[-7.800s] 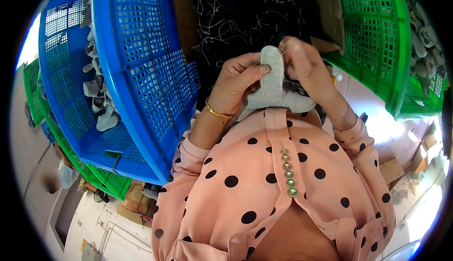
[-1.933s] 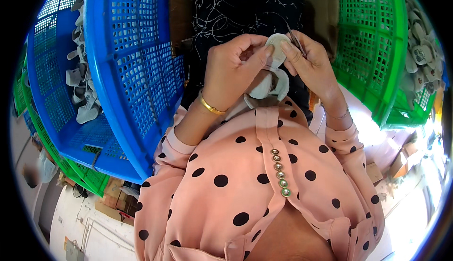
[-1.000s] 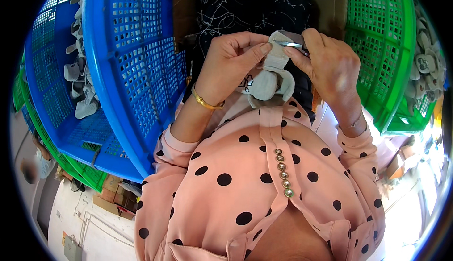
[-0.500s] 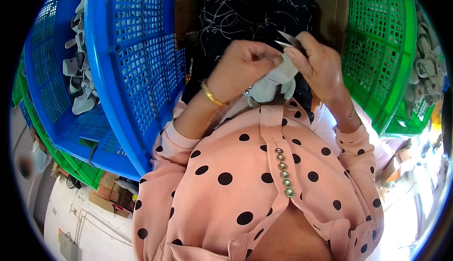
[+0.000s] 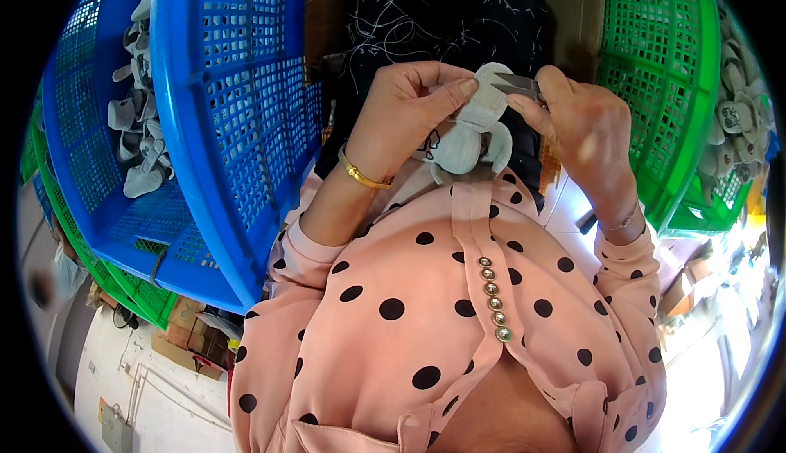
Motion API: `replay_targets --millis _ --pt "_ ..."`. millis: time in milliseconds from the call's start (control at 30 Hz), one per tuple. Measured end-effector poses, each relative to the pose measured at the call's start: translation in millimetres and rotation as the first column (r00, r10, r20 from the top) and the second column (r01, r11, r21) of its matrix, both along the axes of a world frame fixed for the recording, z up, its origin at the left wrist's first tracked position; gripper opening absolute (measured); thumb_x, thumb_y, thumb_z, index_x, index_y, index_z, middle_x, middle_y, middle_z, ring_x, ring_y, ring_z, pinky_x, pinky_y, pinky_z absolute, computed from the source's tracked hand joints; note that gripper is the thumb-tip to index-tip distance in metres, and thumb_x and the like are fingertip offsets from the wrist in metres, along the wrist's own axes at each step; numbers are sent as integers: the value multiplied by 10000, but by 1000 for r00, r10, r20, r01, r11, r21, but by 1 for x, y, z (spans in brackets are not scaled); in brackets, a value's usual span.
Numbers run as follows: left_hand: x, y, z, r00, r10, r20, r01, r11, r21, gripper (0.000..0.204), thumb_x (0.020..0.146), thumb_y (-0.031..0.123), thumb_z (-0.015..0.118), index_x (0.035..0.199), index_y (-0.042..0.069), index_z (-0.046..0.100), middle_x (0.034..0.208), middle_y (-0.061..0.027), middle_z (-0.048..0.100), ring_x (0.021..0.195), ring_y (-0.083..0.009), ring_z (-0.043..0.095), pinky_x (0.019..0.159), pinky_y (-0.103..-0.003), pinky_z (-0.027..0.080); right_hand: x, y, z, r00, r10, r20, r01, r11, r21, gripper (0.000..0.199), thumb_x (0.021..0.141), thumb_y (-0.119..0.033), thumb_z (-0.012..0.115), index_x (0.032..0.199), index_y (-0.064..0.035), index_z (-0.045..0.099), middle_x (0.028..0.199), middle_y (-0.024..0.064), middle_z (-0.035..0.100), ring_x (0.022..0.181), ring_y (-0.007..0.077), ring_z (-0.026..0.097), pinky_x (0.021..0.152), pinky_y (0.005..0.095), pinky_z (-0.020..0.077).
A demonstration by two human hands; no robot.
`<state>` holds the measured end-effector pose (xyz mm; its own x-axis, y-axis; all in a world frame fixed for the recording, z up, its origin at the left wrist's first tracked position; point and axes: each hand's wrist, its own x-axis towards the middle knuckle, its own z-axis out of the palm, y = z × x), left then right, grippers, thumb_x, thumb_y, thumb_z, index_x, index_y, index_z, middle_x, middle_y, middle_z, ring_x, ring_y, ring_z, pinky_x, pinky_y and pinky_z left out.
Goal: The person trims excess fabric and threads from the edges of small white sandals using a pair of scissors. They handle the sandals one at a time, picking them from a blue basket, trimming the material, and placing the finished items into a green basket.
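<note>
- Half a second ago the small metal snips (image 5: 524, 86) pointed clear of the cloth; now their blades lie across the rounded flap (image 5: 485, 108), which suggests that trimming there is being taken up again.
- The left hand (image 5: 413, 113), blurred then, now shows sharply, thumb and fingers clamped together on the flap's left edge; this probably steadies it for the blades.
- The right hand (image 5: 585, 121) is closed around the snips, its thumb near the flap's right edge; the blades, slightly parted, point toward the left fingertips.
- The pale grey fabric piece (image 5: 457, 150) hangs below the flap, between the two wrists and just in front of the shirt (image 5: 458, 289); it looks soft, matt and padded, with a curved strap-like band and a dark outlined motif beside the left wrist.
- Beyond both hands, thin curling pale threads (image 5: 393, 19) cling to black cloth.
- Left of the left hand stands a glossy blue plastic basket (image 5: 182, 134) of open lattice; right of the right hand, a green one (image 5: 702, 105).
</note>
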<state>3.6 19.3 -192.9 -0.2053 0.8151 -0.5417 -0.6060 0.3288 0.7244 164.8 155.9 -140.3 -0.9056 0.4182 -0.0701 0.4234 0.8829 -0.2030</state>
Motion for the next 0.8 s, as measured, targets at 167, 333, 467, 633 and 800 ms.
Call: replay_targets --millis 167,333,467,633,800 --pt "-1 -2 2 999 -36 41 36 999 16 187 901 140 702 1024 -1 713 824 -38 700 650 -63 617 570 -185 497 -3 1 -5 992 69 -104 -60 994 88 433 818 -414 725 667 -108 459 476 55 425 414 246 449 401 327 362" --pt "1 -2 -2 999 -24 -46 26 999 23 187 913 152 687 1026 4 707 820 -34 695 639 -70 617 578 -186 500 1 1 -8 994 13 -110 -17 1000 -27 428 854 -427 686 681 -98 474 506 79 455 445 272 479 407 339 369" --pt "1 0 -6 998 -7 -67 10 999 42 194 924 167 670 1021 0 689 775 0 660 606 -38 574 544 -173 471 5 -1 -8 982 -64 -177 31 983 -181 427 852 -444 677 700 -95 485 530 84 477 472 290 504 422 348 386" --pt "1 4 -12 997 -16 -76 20 999 51 208 929 189 668 1018 1 677 766 12 648 603 -29 562 532 -168 462 13 -3 -11 990 53 -131 -48 998 41 434 813 -454 707 700 -104 476 518 61 459 455 268 493 432 332 395" --pt "-5 5 -7 991 -87 -105 87 996 -4 223 920 244 680 1010 40 696 804 5 677 684 -45 609 608 -188 501 13 -3 -15 988 97 -123 -78 986 146 441 779 -449 741 685 -121 461 500 40 430 429 233 463 432 314 389"
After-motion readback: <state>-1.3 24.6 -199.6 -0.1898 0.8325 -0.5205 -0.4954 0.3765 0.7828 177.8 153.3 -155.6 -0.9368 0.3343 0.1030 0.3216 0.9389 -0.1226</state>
